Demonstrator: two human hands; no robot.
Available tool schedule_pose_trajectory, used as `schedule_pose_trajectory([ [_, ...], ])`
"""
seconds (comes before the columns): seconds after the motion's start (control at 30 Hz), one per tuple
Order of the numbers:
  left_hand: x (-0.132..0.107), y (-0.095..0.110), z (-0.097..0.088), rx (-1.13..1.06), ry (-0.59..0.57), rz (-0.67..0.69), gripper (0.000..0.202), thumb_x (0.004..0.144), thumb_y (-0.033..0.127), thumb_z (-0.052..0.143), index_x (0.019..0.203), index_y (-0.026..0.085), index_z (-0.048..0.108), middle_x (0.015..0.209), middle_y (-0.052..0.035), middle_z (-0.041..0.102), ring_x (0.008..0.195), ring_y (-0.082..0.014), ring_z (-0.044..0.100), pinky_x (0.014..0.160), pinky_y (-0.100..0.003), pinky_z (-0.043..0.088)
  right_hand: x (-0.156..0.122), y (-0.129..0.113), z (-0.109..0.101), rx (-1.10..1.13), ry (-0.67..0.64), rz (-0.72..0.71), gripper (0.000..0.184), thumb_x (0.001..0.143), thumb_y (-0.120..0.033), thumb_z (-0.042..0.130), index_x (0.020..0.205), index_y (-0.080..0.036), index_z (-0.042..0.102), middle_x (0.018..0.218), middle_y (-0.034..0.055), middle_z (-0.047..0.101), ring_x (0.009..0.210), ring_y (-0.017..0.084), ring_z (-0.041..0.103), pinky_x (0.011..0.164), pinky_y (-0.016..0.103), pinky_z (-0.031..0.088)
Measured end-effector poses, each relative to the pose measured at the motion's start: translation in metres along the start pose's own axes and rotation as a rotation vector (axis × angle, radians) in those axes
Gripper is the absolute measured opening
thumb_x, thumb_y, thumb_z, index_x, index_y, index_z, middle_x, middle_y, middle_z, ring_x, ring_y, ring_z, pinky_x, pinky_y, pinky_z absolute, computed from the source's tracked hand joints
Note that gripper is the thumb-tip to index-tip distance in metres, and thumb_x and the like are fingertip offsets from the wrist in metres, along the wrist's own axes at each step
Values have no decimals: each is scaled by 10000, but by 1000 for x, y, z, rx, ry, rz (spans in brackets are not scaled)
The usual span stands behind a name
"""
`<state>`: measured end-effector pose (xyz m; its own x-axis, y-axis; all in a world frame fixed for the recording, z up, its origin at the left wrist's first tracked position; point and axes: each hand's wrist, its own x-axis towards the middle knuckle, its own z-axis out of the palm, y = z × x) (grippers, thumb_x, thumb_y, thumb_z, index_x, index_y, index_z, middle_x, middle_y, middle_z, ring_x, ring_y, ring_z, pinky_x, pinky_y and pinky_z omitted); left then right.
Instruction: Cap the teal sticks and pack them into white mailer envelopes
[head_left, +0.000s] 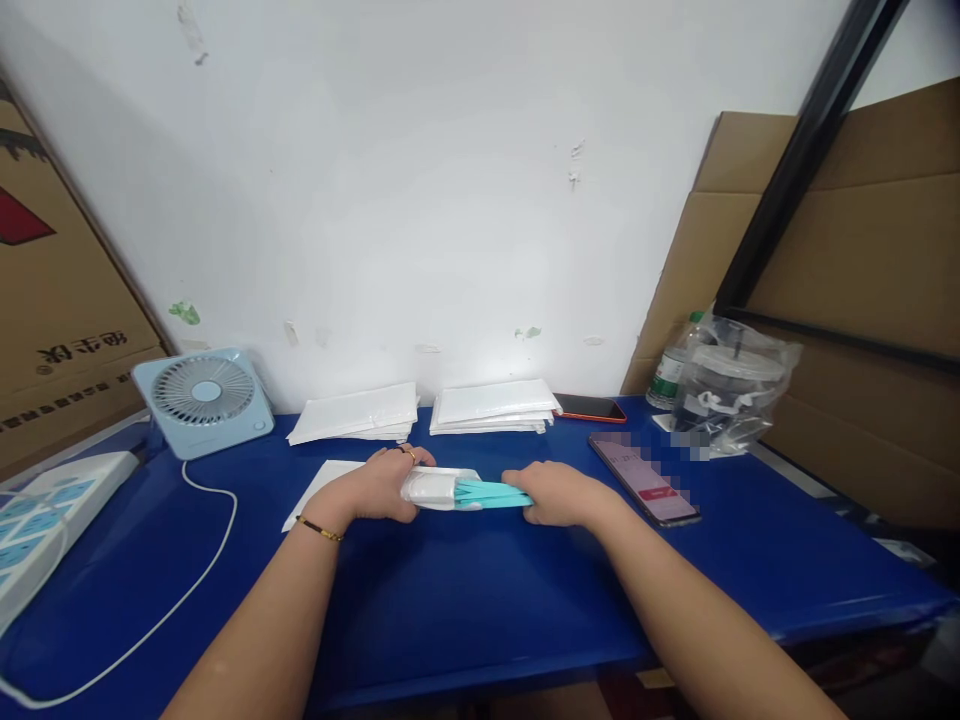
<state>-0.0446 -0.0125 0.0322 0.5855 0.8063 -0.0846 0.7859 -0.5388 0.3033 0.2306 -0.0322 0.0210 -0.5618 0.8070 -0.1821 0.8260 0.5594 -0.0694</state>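
Observation:
My left hand (386, 484) is closed around a white plastic packet (431, 489) with its mouth turned to the right. A bundle of flat turquoise strips (487, 494) sticks out of that mouth. Their outer ends are pinched in my right hand (556, 492); the other ends are hidden inside the packet. What exactly the strips are I cannot make out. Beneath and left of my left hand lies a white flat packet (315, 490). Behind my hands are two stacks of similar white packets, a left stack (356, 410) and a right stack (491, 403).
On the blue table (465, 600), a light-blue fan (206, 400) and a white power strip (56, 520) with a cable stand left. To the right are a phone (645, 480), a second phone (592, 408), a bottle (667, 375) and a bagged cup (731, 395). Cardboard flanks both sides.

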Motion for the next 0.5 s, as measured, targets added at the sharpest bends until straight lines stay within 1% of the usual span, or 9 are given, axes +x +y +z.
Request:
schedule_pose_trajectory([
  [0.1,4,4,4,-12,-1,13,572,556,257,600,1119,250,502,1050,-31,551,949,-226,550,835,-324,432,2,-2,2,-2,17,-14,259,681,-207,540,939,-225,540,841,55,648,701,221,606,492,250,283],
  [0.2,11,14,15,31,13,39,538,557,277,615,1083,262,508,1024,-24,543,916,-226,556,800,-336,427,7,-8,4,-1,49,-16,265,675,-223,560,939,-208,544,853,68,642,709,219,601,506,251,297],
  [0.27,16,23,23,68,24,66,499,572,301,618,1057,258,509,1007,-26,541,903,-226,556,789,-341,420,11,-14,5,35,77,-18,332,660,-259,601,977,-189,534,873,83,633,725,220,595,523,252,316],
  [0.37,22,36,31,87,66,106,462,588,337,624,1024,243,503,1004,-35,541,924,-235,546,780,-338,415,18,-17,7,192,110,-46,476,598,-296,682,1025,-171,512,908,79,616,757,206,581,551,244,354],
  [0.43,24,40,35,78,95,106,440,602,359,623,1004,233,498,1002,-42,550,938,-244,541,769,-334,417,22,-12,9,333,163,-77,544,548,-277,725,1038,-179,510,955,61,600,810,197,569,601,242,391],
  [0.5,26,40,37,65,102,88,417,627,378,612,996,225,494,997,-48,563,934,-247,545,752,-328,421,25,-3,11,490,238,-103,630,508,-261,757,1083,-192,510,1041,56,571,896,198,553,691,260,428],
])
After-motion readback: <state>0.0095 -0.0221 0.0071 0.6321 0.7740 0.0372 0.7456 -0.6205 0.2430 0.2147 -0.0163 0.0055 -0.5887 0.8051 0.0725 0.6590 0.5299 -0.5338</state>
